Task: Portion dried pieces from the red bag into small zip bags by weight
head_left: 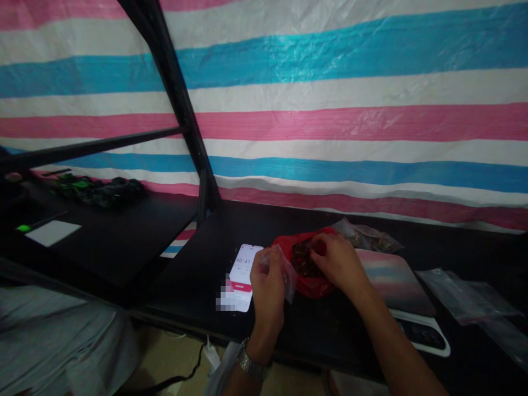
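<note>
The red bag (pixel 311 290) lies open on the table (pixel 190 291), holding small dark pieces (pixel 303 261). Taking it as the clock's centre, the left hand (pixel 268 275) is at 8 to 9 o'clock, thumb and fingers clamped on a small clear bag (pixel 290 279). The right hand (pixel 340 261) reaches in from 3 o'clock, its fingertips bent down at the pieces; whether they grip any, I cannot tell. A lit phone (pixel 243 269) rests at 9 o'clock, just beyond the left hand. Filled bags (pixel 371 239) lie at 2 o'clock, a rounded-cornered panel (pixel 398 280) near 3, and flat clear bags (pixel 466 300) farther out between 3 and 4.
</note>
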Demonstrator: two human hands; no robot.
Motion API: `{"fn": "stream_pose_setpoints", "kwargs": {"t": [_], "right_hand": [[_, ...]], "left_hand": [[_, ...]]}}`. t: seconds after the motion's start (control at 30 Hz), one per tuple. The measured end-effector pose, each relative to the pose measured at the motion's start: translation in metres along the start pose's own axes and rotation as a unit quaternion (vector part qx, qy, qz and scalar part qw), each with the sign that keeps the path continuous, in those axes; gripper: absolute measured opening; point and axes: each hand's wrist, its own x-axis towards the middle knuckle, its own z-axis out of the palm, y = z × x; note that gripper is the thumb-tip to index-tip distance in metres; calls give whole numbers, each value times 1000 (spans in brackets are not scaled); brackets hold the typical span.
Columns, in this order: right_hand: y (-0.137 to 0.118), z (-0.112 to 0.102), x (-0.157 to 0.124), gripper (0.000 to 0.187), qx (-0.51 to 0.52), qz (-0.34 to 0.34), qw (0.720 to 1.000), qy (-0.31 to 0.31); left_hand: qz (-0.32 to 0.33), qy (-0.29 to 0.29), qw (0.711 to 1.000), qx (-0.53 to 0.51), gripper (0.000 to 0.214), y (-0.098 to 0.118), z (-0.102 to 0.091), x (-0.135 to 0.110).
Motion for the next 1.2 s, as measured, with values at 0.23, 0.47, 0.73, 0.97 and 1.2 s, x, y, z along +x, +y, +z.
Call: {"fn": "stream_pose_setpoints", "kwargs": {"t": [0.23, 0.47, 0.73, 0.97, 1.2], "right_hand": [[2, -10, -13, 11, 188, -33, 978, -89], [10, -9, -15, 10, 239, -19, 965, -105], [4, -4, -8, 20, 9, 22, 1000, 5], [7, -4, -17, 17, 89, -39, 994, -48], [6, -7, -24, 14, 199, -47, 974, -95]], "left_hand": [[-46, 8, 986, -158, 60, 8, 14, 2], [-8, 3, 992, -124, 53, 8, 11, 3], [-38, -27, 995, -91, 64, 2, 12, 1], [-79, -2, 987, -140, 61, 0, 20, 3], [-3, 32, 993, -113, 56, -2, 23, 4]]}}
